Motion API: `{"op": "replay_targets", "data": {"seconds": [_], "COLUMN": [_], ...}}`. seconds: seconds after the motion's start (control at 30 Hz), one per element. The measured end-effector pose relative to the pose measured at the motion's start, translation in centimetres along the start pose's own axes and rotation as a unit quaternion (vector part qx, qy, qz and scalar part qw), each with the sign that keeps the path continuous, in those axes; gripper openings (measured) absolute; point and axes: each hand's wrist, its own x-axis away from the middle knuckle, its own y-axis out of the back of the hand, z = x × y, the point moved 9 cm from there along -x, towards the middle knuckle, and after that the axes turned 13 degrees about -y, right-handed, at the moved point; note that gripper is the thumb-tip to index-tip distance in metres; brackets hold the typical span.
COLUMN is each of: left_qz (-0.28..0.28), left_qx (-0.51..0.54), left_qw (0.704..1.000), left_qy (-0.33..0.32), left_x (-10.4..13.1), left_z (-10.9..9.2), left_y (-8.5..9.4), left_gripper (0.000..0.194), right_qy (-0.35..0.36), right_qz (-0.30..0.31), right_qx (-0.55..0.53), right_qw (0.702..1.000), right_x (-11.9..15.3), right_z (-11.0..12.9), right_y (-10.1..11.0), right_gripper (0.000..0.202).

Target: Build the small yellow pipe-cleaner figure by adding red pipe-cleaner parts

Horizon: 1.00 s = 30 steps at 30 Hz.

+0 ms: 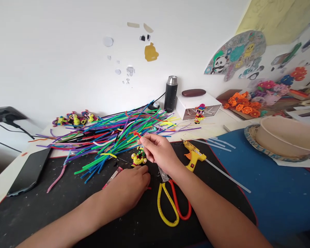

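Note:
My right hand (158,151) is closed in a pinch, with the tip of a red pipe cleaner (136,134) sticking out past the thumb and finger. Lower on the black mat, my left hand (130,183) is closed with its fingers curled under; what they hold is hidden. A small red bit shows at its right edge. Just beyond the left hand is a yellow pipe-cleaner figure (138,159), partly covered. Scissors (167,199) with one yellow and one red handle lie beneath my right wrist. Right of them rests a yellow glue gun (195,155) with a glue stick in its back.
Loose pipe cleaners (124,127) in many colours spread across the back. A phone (29,172) lies left. Behind stand a black flask (171,94), a white box (188,101) and a small finished figure (199,113). Glue sticks (217,143) and a bowl (286,137) are at right.

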Motion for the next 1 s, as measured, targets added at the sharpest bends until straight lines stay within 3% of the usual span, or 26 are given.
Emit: {"op": "replay_targets", "data": {"seconds": [0.1, 0.2, 0.37, 0.47, 0.7, 1.0], "left_qz": [-0.028, -0.116, -0.245, -0.305, -0.316, -0.292], "left_qx": [0.007, 0.084, 0.233, 0.305, 0.449, 0.479], "left_qw": [0.999, 0.990, 0.937, 0.897, 0.834, 0.828], "left_qy": [-0.017, -0.015, 0.091, 0.093, 0.055, 0.021], "left_x": [0.6, 2.2, 5.5, 6.1, 5.5, 4.9], "left_z": [-0.5, 0.4, 5.6, 7.9, 8.8, 8.7], "left_y": [1.1, 3.7, 7.0, 7.9, 7.7, 7.0], "left_gripper": [0.020, 0.020, 0.021, 0.025, 0.024, 0.020], "right_qy": [-0.001, -0.003, -0.003, 0.000, -0.003, -0.020], "right_qz": [0.001, -0.004, -0.002, -0.003, 0.001, 0.042], "right_qx": [0.006, 0.011, 0.048, 0.064, 0.066, 0.092], "right_qw": [1.000, 1.000, 0.999, 0.998, 0.998, 0.995], "right_x": [0.0, 0.1, 0.2, 0.3, 0.3, 0.5], "right_z": [0.0, 0.0, -0.1, -0.1, -0.4, -0.9], "right_y": [-0.1, 0.0, -0.3, -0.5, -0.5, -1.6], "right_gripper": [0.036, 0.037, 0.038, 0.039, 0.044, 0.043]}}
